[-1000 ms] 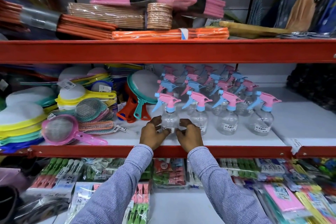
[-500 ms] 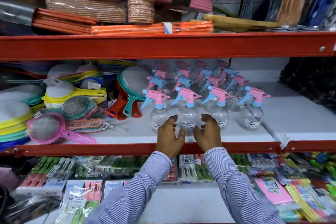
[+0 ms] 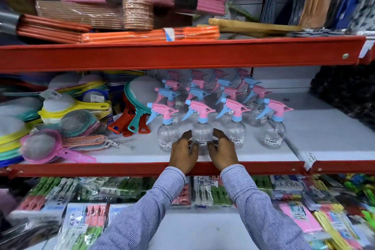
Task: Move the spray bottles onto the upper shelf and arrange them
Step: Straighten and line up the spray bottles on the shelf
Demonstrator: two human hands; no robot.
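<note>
Head view, spray bottle between left hand, right hand

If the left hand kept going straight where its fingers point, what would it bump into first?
Probably the clear spray bottle between both hands: the left hand already curls beside it, though actual contact is unclear.

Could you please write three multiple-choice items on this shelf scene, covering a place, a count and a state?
1. Where do the spray bottles stand?
A. top shelf
B. middle shelf
C. floor

2. How many bottles are in the front row?
A. two
B. four
C. six

3. How do the left hand and right hand stand?
A. cupped around a front-row bottle
B. resting on strainers
C. holding a bottle aloft

B: they stand between the red beams.
B: four pink triggers in front.
A: fingers flank its base.
</note>
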